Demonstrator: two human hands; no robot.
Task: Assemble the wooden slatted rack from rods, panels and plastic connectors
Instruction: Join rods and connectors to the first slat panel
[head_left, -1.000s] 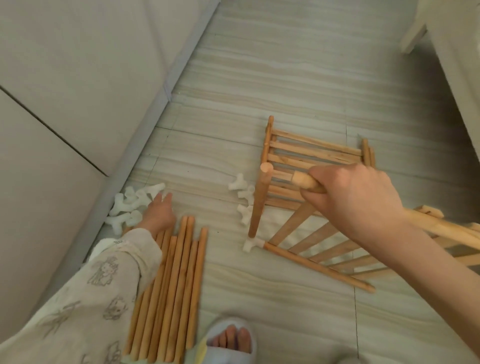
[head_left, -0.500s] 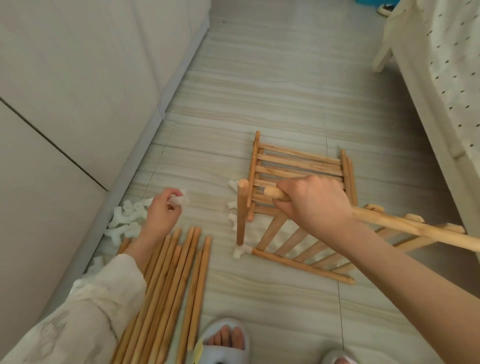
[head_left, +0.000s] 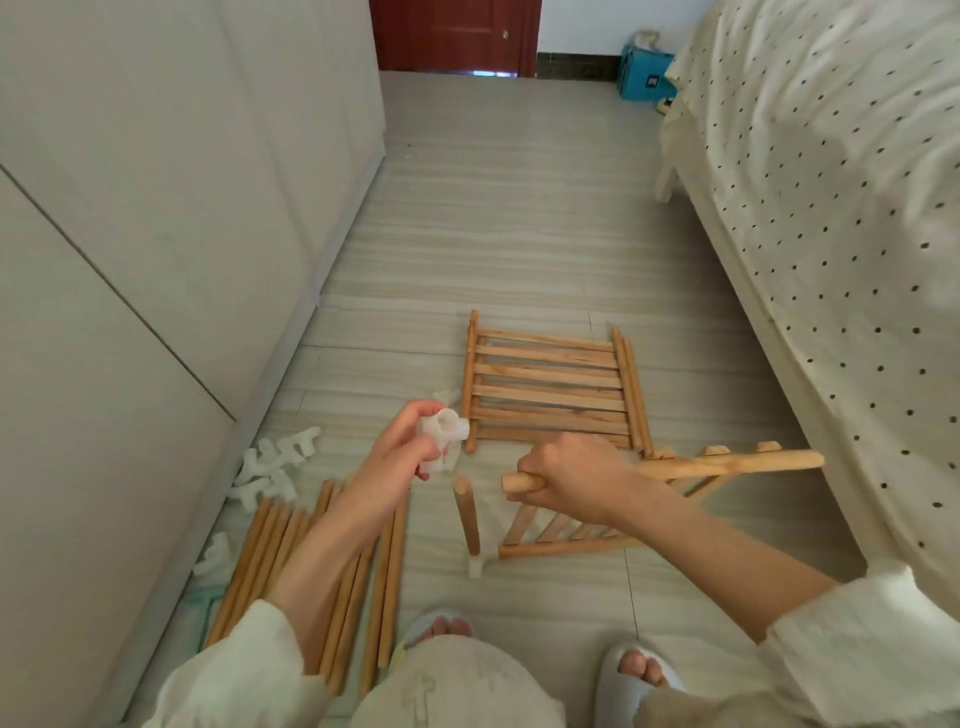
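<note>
I see the half-built rack (head_left: 566, 535) standing on the floor (head_left: 519, 249) just in front of the flat slatted panel (head_left: 550, 389). My right hand (head_left: 571, 486) clenches its top rod (head_left: 727, 462) to steady it, I judge. My left hand (head_left: 400, 452) pinches a white connector (head_left: 441, 431), poised near the upright post (head_left: 467, 519), left of the rod's bare end.

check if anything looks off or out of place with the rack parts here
Nothing looks damaged. The white connectors lie scattered loose by the wall rather than piled, and the slatted panel under the right hand is tilted, mid-assembly. Both suit work in progress.
</note>
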